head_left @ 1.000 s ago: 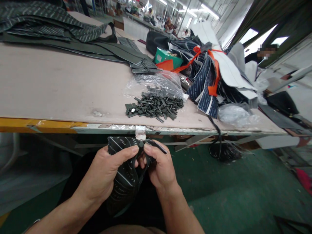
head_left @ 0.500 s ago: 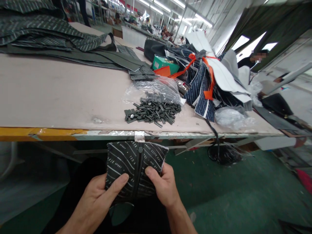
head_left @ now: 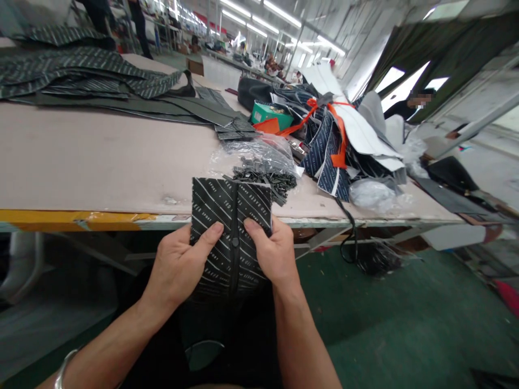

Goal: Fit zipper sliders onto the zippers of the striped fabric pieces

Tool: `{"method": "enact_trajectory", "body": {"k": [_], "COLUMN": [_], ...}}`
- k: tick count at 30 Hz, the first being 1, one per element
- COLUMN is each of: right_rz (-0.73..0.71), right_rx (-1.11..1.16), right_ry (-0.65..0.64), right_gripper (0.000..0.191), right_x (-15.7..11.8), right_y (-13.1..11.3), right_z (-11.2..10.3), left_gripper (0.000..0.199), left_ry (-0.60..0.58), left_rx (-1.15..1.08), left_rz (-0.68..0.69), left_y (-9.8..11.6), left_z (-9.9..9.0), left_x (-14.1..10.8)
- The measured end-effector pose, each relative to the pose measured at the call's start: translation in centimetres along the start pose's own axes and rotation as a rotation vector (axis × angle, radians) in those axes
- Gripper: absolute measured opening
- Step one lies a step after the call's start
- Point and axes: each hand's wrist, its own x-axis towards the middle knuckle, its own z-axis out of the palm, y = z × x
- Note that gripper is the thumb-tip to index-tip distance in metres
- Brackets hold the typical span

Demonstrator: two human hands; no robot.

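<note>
Between my hands is a dark striped fabric panel (head_left: pixel 213 202) with white lettering and a zipper (head_left: pixel 234 267) running down its middle. A round zipper slider (head_left: pixel 235 242) sits partway along it. My left hand (head_left: pixel 178 259) grips the panel's left edge, thumb on top and fingers hidden behind. On the opposite edge my right hand (head_left: pixel 273 248) holds it the same way. The panel's top end stands in front of the table edge, overlapping a heap of small dark pieces (head_left: pixel 279 183) in view. Its lower part drops toward my lap.
A long table (head_left: pixel 101 162) spans the view. Stacked striped fabric (head_left: pixel 89 70) lies at its left. A clear plastic bag (head_left: pixel 259 148), a green box (head_left: pixel 271 114) and blue striped pieces tied with an orange strip (head_left: pixel 338 135) lie farther right. Another person (head_left: pixel 409 105) is at the far right.
Both hands have raised the fabric panel toward the table and now hold it nearer its top end. The slider sits farther from the top edge, between the hands. The view has shifted slightly.
</note>
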Motion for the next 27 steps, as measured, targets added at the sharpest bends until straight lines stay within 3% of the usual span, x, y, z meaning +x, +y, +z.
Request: {"method": "enact_trajectory", "body": {"k": [4, 7, 10, 14, 20, 27], "right_rz": [0.063, 0.275, 0.416, 0.430, 0.446, 0.347], "right_rx": [0.156, 0.308, 0.359, 0.377, 0.421, 0.417], "right_ry": [-0.051, -0.255, -0.423, -0.397, -0.374, -0.235], "right_gripper": [0.023, 0.035, 0.025, 0.027, 0.030, 0.024], "right_x": [-2.2, -4.6, -7.1, -10.0, -13.0, -11.9], "right_y": [1.9, 4.9, 7.8, 9.2, 8.1, 7.2], "right_z": [-0.9, -1.8, -2.0, -1.4, -1.2, -0.3], "left_gripper": [0.028, 0.030, 0.030, 0.030, 0.025, 0.018], "left_ry": [-0.017, -0.026, -0.054, -0.094, -0.117, -0.099], "left_rx": [-0.057, -0.066, -0.049, -0.029, 0.031, 0.043], "left_rz": [-0.017, -0.006, 0.020, 0.031, 0.062, 0.157], "left_y": [-0.8, -0.5, 0.2, 0.7, 1.3, 2.7], "left_z": [-0.1, -0.2, -0.4, -0.8, -0.7, -0.4], "left_x": [-0.9, -1.0, -0.7, -0.5, 0.0, 1.3]}}
